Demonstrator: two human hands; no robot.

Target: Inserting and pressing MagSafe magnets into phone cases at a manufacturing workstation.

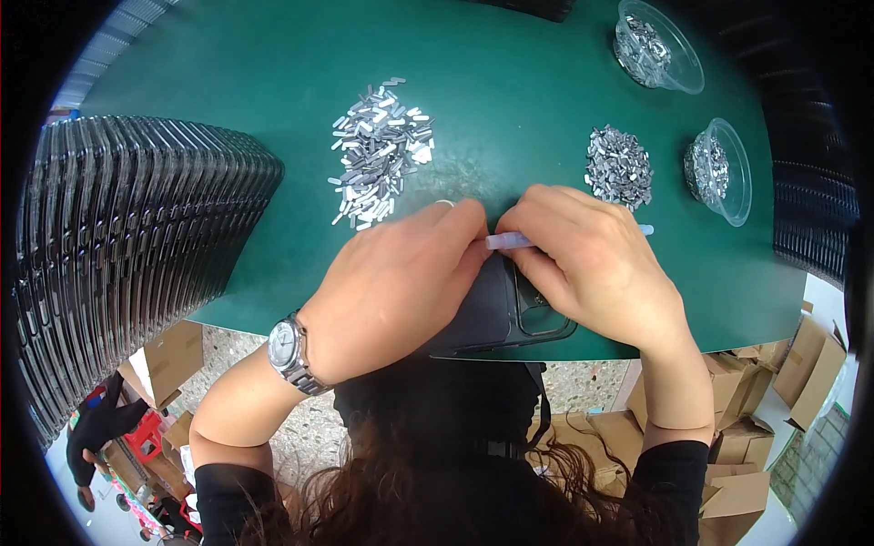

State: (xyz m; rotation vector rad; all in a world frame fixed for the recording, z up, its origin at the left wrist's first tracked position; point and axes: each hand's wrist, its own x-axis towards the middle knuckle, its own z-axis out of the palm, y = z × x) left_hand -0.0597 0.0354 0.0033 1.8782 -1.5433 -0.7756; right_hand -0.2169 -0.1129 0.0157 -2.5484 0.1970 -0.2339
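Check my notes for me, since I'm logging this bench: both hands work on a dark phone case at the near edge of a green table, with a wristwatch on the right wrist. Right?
Not quite: the head view shows the wristwatch on the left wrist. The rest stands: left hand and right hand work on the dark phone case at the green table's near edge.

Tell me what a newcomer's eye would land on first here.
Both hands meet at the middle: the left hand and right hand press on a dark phone case at the green table's near edge. A heap of small silvery parts lies behind, and a long row of cases fills the left.
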